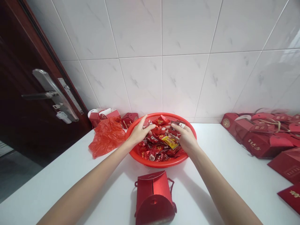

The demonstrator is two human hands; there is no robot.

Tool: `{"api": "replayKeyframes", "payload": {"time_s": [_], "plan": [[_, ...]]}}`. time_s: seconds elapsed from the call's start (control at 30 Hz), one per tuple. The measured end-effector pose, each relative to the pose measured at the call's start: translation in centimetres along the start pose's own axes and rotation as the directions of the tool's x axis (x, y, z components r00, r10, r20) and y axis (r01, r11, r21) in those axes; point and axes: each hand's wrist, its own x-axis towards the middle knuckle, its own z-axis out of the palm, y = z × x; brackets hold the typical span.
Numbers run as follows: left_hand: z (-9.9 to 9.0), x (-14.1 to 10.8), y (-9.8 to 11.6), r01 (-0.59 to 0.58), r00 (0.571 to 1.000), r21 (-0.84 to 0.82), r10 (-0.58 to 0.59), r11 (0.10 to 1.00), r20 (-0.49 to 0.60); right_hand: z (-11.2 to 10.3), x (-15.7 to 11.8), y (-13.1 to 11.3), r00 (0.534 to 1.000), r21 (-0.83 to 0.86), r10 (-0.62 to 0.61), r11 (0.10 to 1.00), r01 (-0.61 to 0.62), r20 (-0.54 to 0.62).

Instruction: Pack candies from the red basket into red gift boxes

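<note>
head view, over the person's shoulder: the left hand (139, 132) is at the left side of a round, red plastic basket (161, 164) heaped with shiny red-wrapped sweets (157, 148), thumb and fingers parted; i can't tell whether they hold one. the right hand (187, 139), fingers curled, pinches a dark, white-ended packet (176, 127) over the basket's right side. nearer the person stands a glossy red cardboard box (154, 193).
</note>
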Motion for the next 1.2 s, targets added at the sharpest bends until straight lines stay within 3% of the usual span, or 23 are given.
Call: {"api": "replayKeyframes", "payload": {"time_s": [0.1,0.2,0.33,0.43,0.5,0.6,0.7,0.77,0.83,0.9,0.93,0.97,1.1,1.2], "plan": [[0.1,0.4,-0.9,-0.049,0.999,0.085,0.048,0.995,0.010,0.0,0.0,0.0,1.000,-0.004,0.001,1.000,-0.001,-0.007],[0.1,0.8,-1.6,-0.170,0.981,0.193,0.147,0.966,0.130,0.0,0.0,0.0,1.000,-0.010,-0.005,1.000,0.005,-0.002],[0.4,0.4,-1.0,-0.388,0.913,0.320,0.313,0.864,0.261,0.0,0.0,0.0,1.000,0.000,-0.007,1.000,0.007,-0.021],[0.6,-0.1,-0.2,-0.475,0.867,0.397,0.339,0.785,0.366,0.1,-0.1,-0.1,0.999,0.009,-0.006,1.000,0.007,-0.045],[0.5,-0.2,-0.2,-0.451,0.883,0.500,0.289,0.739,0.370,0.1,-0.1,-0.1,0.999,0.012,-0.005,1.000,0.005,-0.052],[0.2,0.1,-0.7,-0.328,0.944,0.656,0.212,0.679,0.253,0.1,-0.2,-0.2,0.998,0.010,0.000,1.000,0.001,-0.059],[0.0,0.7,-0.9,-0.340,0.940,0.647,0.269,0.682,0.210,0.2,-0.2,-0.1,0.998,0.007,-0.008,1.000,0.008,-0.067],[0.3,1.0,-0.4,-0.465,0.885,0.561,0.363,0.685,0.291,0.2,-0.2,-0.1,0.997,0.011,-0.017,1.000,0.018,-0.079],[0.8,1.0,0.6,-0.607,0.791,0.478,0.423,0.635,0.443,0.2,-0.1,0.0,0.995,0.017,-0.022,1.000,0.024,-0.093],[1.4,1.0,1.8,-0.695,0.702,0.450,0.397,0.560,0.591,0.2,-0.1,0.0,0.994,0.025,-0.022,0.999,0.025,-0.103],[1.7,0.9,2.4,-0.707,0.685,0.464,0.355,0.534,0.636,0.2,-0.1,0.0,0.994,0.028,-0.020,0.999,0.023,-0.107],[2.0,0.8,2.9,-0.700,0.688,0.492,0.303,0.518,0.659,0.3,-0.1,-0.1,0.994,0.030,-0.019,0.999,0.022,-0.108],[2.4,0.7,4.1,-0.583,0.777,0.654,0.096,0.482,0.622,0.4,-0.2,-0.3,0.993,0.040,-0.010,0.999,0.015,-0.118],[2.2,0.7,3.8,-0.544,0.812,0.728,0.044,0.417,0.582,0.5,-0.2,-0.4,0.991,0.034,-0.006,0.999,0.011,-0.133]]}}
